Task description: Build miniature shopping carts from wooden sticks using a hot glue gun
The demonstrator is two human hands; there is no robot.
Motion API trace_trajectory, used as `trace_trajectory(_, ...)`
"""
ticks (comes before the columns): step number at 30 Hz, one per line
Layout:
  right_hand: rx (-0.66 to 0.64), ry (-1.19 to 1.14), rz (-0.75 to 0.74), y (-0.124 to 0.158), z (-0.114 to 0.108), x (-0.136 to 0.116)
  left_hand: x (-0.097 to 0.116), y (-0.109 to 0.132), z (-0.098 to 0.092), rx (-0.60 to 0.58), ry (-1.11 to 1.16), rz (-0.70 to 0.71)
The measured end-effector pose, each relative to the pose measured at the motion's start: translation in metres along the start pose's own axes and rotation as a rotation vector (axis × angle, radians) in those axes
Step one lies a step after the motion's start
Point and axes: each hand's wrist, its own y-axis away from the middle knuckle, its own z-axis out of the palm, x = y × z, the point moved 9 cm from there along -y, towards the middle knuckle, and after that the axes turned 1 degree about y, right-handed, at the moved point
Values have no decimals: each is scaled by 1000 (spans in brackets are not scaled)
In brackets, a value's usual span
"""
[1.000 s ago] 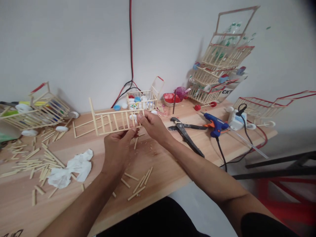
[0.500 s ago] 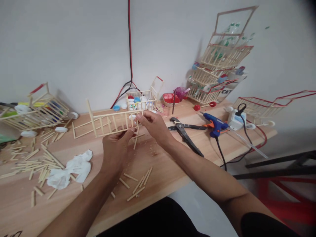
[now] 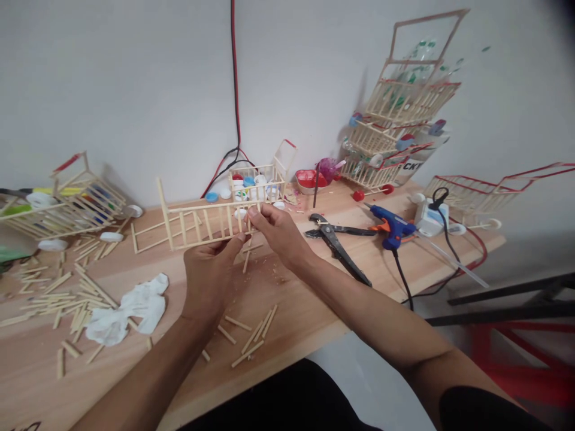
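Note:
Above the wooden table, a ladder-like frame of thin wooden sticks point(image 3: 194, 230) is held up, with a longer stick rising at its left end. My left hand point(image 3: 210, 269) is closed on the frame's lower rail, thumb near its right end. My right hand point(image 3: 276, 230) pinches at the right end of the same frame, thumb and fingers pressed together; a short stick appears to be between them, partly hidden. Behind the frame, an open rectangle of sticks point(image 3: 135, 238) lies on the table. Below the hands are several cut sticks point(image 3: 256, 335).
Pliers point(image 3: 335, 236) and a blue glue gun point(image 3: 390, 224) lie to the right. Small stick carts stand left point(image 3: 85, 200), at the back point(image 3: 256, 182) and far right point(image 3: 476, 191); stacked carts point(image 3: 386, 131) hold bottles. Loose sticks point(image 3: 67, 302) and crumpled tissue point(image 3: 130, 308) lie left.
The stick frame and my left hand have shifted very slightly left. Both hands keep their grip at the frame's right end.

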Motion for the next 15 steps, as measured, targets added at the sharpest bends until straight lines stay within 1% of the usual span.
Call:
trace_trajectory(5, -94, 8, 7, -3, 2, -1, -3, -3, -4, 6, -12, -2)
trace_trajectory(9, -170, -4, 50, -3, 6, 1, -12, -7, -4, 3, 95, -35)
trace_trajectory(12, -120, 14, 95, -5, 0, 7, -20, -10, -3, 4, 290, -93)
trace_trajectory(15, -76, -32, 149, -8, -6, 18, -22, -14, 1, -3, 453, -122)
